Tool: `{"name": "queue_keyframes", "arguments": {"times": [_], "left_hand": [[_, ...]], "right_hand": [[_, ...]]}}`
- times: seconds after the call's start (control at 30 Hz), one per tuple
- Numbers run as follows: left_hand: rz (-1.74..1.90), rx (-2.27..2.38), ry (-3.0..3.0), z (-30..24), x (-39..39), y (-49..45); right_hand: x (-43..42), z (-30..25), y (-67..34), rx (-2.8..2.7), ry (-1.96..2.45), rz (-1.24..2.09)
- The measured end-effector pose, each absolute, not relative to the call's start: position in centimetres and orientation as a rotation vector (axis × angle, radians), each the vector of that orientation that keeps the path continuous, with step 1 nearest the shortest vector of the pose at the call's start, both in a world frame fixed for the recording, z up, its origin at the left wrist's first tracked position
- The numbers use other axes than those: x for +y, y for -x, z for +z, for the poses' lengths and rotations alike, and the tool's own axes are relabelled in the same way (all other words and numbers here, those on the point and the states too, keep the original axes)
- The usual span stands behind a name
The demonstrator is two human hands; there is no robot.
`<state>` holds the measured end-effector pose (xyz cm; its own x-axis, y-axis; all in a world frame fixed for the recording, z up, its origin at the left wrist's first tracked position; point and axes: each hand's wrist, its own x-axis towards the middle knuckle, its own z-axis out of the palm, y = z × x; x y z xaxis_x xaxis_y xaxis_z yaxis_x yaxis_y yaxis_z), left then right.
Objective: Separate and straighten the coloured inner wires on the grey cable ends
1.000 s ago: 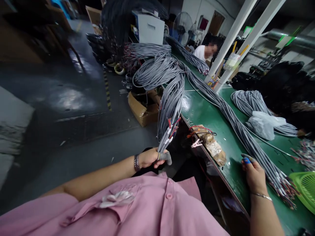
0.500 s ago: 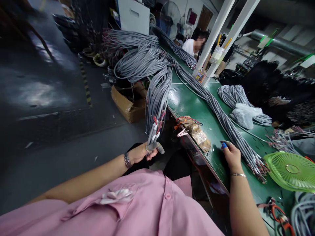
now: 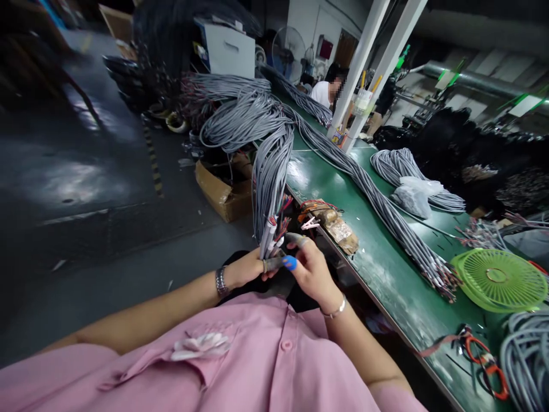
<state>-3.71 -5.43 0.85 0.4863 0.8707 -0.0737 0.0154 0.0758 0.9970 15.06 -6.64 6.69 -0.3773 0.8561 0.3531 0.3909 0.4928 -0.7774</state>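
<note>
1. Btm of frame: pink shirt point(image 3: 240, 366), wearer's own, fills lower edge.
2. Low ctr: left hand point(image 3: 246, 269), watch point(image 3: 221, 281) on wrist. Fingers closed tight round the loose end of the hanging cable bundle point(image 3: 268, 171); firm hold.
3. Just right of it: right hand point(image 3: 311, 269), bracelet point(image 3: 335, 312) on wrist, blue cap point(image 3: 290, 262) on thumb tip, grey cap on forefinger. Thumb and forefinger curved, part open, tips at the red and white wire ends point(image 3: 274, 229). Blue cap touches left thumb. Whether a wire is pinched: cannot tell.
4. Cable bundle: grey, many strands, rises from left hand over table edge to a heap at upper ctr.
5. Green table point(image 3: 386, 269): right half of frame, runs diag. toward upper ctr.
6. On table edge, just right of hands: brown block point(image 3: 337, 226) w/ red wires on top; pink clip point(image 3: 309, 224) beside it.
7. Long cable run point(image 3: 377, 200): lies along table, near ends fanned out beside round green grille point(image 3: 500, 280), right edge.
8. Btm right: red-handled pliers point(image 3: 484, 360); grey coil point(image 3: 527, 360) at corner.
9. Mid right: plastic bag point(image 3: 414, 197) on a 2nd grey loop.
10. Floor, left of table: cardboard box point(image 3: 223, 191), open.
11. Upper ctr: two white posts point(image 3: 364, 57); a person in white shirt point(image 3: 321, 91) beyond, at table's far end; fan point(image 3: 288, 48); white cabinet point(image 3: 227, 51) left of fan.
</note>
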Motion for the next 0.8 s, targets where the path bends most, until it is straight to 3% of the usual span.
{"name": "queue_keyframes", "arguments": {"times": [0.4, 0.67, 0.8], "left_hand": [[0.665, 0.848, -1.449, -1.0, -5.4, 5.5], [1.103, 0.894, -1.335, -1.0, -6.0, 9.3], [0.992, 1.198, -1.360, -2.8, -5.1, 11.9]], "right_hand": [[-6.8, 4.0, -11.5, -1.879, 0.801, 0.859], [-5.5, 3.4, -13.3, -1.141, 0.867, 1.245], [-4.3, 4.5, -13.4, -0.943, 0.707, 1.406]]}}
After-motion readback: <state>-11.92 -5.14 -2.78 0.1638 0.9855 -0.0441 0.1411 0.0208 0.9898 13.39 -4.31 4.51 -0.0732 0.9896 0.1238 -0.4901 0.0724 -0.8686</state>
